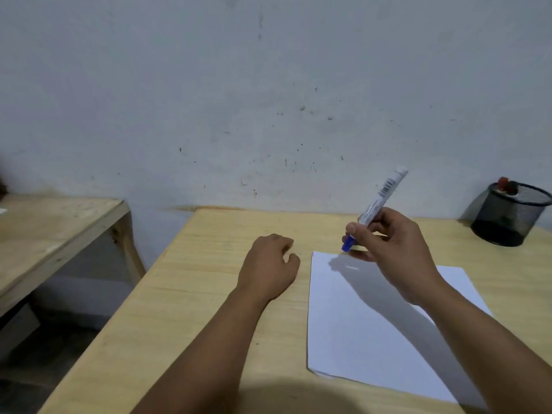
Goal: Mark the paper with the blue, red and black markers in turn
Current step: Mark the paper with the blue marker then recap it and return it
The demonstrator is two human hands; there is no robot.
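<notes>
Right hand is pinching the blue marker, tilted, blue end hanging over the paper. Left hand is resting loosely curled on the table.

Probably a plain home study corner: bare wooden desk, mesh pen holder, scuffed wall.

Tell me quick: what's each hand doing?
Left hand: loosely curled on the table, holding nothing.
Right hand: closed on the blue marker.
</notes>
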